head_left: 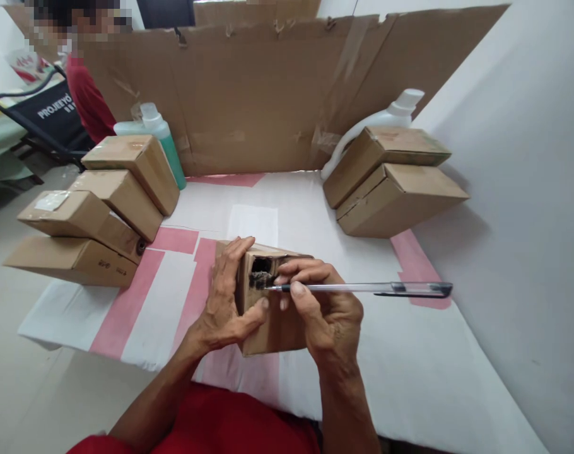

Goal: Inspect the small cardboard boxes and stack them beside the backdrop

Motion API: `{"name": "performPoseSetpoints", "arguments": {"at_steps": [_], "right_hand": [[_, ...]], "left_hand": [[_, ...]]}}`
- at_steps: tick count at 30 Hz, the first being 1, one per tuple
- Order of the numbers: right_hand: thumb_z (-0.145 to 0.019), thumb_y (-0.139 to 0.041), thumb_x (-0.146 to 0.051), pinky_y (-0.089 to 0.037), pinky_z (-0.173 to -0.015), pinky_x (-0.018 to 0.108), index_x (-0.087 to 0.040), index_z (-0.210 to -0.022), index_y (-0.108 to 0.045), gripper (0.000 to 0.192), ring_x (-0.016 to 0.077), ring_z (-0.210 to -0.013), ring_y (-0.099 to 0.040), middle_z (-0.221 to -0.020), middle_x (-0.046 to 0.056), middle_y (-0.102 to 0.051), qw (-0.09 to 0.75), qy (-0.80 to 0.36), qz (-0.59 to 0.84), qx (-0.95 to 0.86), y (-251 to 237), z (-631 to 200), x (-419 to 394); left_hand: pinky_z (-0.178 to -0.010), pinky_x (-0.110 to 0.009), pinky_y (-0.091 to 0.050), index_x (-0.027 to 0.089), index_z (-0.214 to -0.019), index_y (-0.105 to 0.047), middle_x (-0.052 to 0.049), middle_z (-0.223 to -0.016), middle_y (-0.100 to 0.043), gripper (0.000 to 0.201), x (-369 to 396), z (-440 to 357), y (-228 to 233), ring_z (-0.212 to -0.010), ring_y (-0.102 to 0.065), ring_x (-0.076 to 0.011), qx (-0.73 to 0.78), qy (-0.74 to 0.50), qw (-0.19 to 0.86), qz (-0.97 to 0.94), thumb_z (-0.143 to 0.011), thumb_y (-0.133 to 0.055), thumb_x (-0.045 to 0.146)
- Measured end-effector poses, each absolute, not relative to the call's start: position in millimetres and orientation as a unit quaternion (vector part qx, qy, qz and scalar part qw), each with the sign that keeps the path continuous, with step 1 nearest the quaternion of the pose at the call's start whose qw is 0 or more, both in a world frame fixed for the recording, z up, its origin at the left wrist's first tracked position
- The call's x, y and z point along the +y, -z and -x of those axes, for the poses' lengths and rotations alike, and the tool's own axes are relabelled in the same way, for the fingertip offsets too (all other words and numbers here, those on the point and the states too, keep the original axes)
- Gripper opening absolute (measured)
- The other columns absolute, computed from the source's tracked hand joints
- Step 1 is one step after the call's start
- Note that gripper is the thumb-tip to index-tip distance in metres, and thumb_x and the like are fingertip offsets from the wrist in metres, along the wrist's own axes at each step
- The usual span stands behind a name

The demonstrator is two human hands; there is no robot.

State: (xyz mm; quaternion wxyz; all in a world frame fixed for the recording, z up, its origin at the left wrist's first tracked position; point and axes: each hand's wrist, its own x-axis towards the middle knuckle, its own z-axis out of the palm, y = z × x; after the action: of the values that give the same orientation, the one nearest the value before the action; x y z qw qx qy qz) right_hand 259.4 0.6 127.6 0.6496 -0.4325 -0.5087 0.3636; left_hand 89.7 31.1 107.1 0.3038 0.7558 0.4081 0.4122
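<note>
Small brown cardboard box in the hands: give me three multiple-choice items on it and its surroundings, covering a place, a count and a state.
1. Where is the clear plastic ballpoint pen's tip?
A. At the torn hole in the small brown cardboard box
B. On the white bottle
C. Against the wall

2. How many brown cardboard boxes are stacked at the right?
A. Two
B. Four
C. Six

3. How is the small box held?
A. Lying untouched
B. Gripped by the left hand
C. Hanging from tape

Answers:
1 A: the pen, in the right hand, reaches the hole.
2 A: two boxes.
3 B: the left hand clasps the box.
</note>
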Motion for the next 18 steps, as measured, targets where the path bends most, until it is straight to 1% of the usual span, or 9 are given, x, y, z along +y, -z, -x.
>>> {"name": "performPoseSetpoints", "arguments": {"at_steps": [2, 4, 7, 9, 11, 13, 15, 16, 18], "right_hand": [[-0.099, -0.063, -0.024, -0.053, -0.059, 0.025, -0.022, -0.088, -0.063, 0.011, 0.012, -0.069, -0.063, -0.103, 0.003, -0.068, 0.658, -0.355, 0.443, -0.496, -124.7, -261.7, -0.1], [-0.099, -0.064, -0.024, -0.052, -0.059, 0.024, -0.022, -0.087, -0.063, 0.012, 0.0109, -0.068, -0.063, -0.102, 0.002, -0.068, 0.667, -0.327, 0.458, -0.488, -123.7, -261.6, 1.2], [-0.099, -0.066, -0.025, -0.053, -0.057, 0.024, -0.021, -0.089, -0.064, 0.011, 0.0069, -0.058, -0.06, -0.102, 0.001, -0.069, 0.673, -0.301, 0.476, -0.48, -129.1, -258.2, 7.6], [-0.099, -0.066, -0.027, -0.054, -0.058, 0.024, -0.022, -0.093, -0.064, 0.009, 0.0075, -0.059, -0.063, -0.105, 0.002, -0.071, 0.688, -0.289, 0.474, -0.468, -135.6, -259.5, 14.4], [-0.099, -0.066, -0.033, -0.05, -0.053, 0.023, -0.022, -0.096, -0.062, 0.012, 0.0098, -0.062, -0.065, -0.107, 0.003, -0.073, 0.712, -0.268, 0.478, -0.44, -138.9, -270.2, 21.6], [-0.098, -0.067, -0.039, -0.043, -0.047, 0.022, -0.022, -0.094, -0.06, 0.019, 0.0106, -0.06, -0.062, -0.094, 0.001, -0.073, 0.713, -0.234, 0.514, -0.415, -132.5, -292.0, 25.8], [-0.097, -0.069, -0.042, -0.04, -0.051, 0.023, -0.023, -0.087, -0.057, 0.025, 0.0107, -0.057, -0.055, -0.075, -0.004, -0.064, 0.651, -0.197, 0.597, -0.425, -113.0, -320.5, 23.8], [-0.097, -0.069, -0.042, -0.04, -0.055, 0.024, -0.023, -0.083, -0.056, 0.027, 0.0109, -0.057, -0.052, -0.069, -0.006, -0.059, 0.584, -0.184, 0.653, -0.445, -98.9, -334.7, 20.3], [-0.098, -0.067, -0.037, -0.04, -0.063, 0.026, -0.023, -0.078, -0.053, 0.028, 0.0128, -0.062, -0.051, -0.067, -0.005, -0.057, 0.394, -0.171, 0.76, -0.488, -65.9, -358.2, 9.8]], "left_hand": [[-0.128, -0.058, -0.025, 0.028, -0.16, -0.029, -0.011, -0.163, -0.038, 0.083, 31.5, -88.0, -106.4, -0.155, -0.03, -0.0356, 0.41, -0.413, 0.307, -0.753, -0.087, -0.067, 0.034], [-0.127, -0.059, -0.026, 0.027, -0.16, -0.029, -0.012, -0.163, -0.038, 0.084, 32.1, -86.6, -106.6, -0.154, -0.031, -0.036, 0.411, -0.412, 0.304, -0.754, -0.086, -0.067, 0.035], [-0.127, -0.059, -0.026, 0.027, -0.16, -0.029, -0.012, -0.163, -0.038, 0.084, 32.3, -84.7, -108.0, -0.154, -0.032, -0.0365, 0.403, -0.417, 0.299, -0.758, -0.086, -0.067, 0.035], [-0.126, -0.059, -0.027, 0.027, -0.16, -0.029, -0.012, -0.163, -0.038, 0.083, 31.8, -83.0, -109.2, -0.154, -0.032, -0.0369, 0.406, -0.415, 0.306, -0.755, -0.087, -0.066, 0.035], [-0.126, -0.06, -0.028, 0.027, -0.16, -0.031, -0.013, -0.162, -0.038, 0.081, 31.6, -80.0, -109.8, -0.153, -0.034, -0.0375, 0.417, -0.413, 0.315, -0.745, -0.088, -0.067, 0.036], [-0.124, -0.06, -0.031, 0.026, -0.159, -0.033, -0.013, -0.16, -0.041, 0.081, 33.0, -75.7, -108.9, -0.15, -0.039, -0.0384, 0.429, -0.419, 0.328, -0.73, -0.088, -0.068, 0.038], [-0.122, -0.06, -0.035, 0.026, -0.159, -0.034, -0.014, -0.158, -0.044, 0.082, 36.0, -71.0, -106.4, -0.147, -0.043, -0.0392, 0.435, -0.43, 0.345, -0.712, -0.087, -0.07, 0.042], [-0.122, -0.06, -0.036, 0.026, -0.159, -0.034, -0.014, -0.157, -0.045, 0.082, 37.8, -69.0, -104.8, -0.146, -0.045, -0.0394, 0.436, -0.434, 0.354, -0.704, -0.087, -0.071, 0.043], [-0.121, -0.058, -0.038, 0.026, -0.16, -0.034, -0.014, -0.157, -0.045, 0.083, 41.1, -65.8, -101.6, -0.146, -0.045, -0.0394, 0.437, -0.44, 0.363, -0.696, -0.087, -0.071, 0.045]]}}
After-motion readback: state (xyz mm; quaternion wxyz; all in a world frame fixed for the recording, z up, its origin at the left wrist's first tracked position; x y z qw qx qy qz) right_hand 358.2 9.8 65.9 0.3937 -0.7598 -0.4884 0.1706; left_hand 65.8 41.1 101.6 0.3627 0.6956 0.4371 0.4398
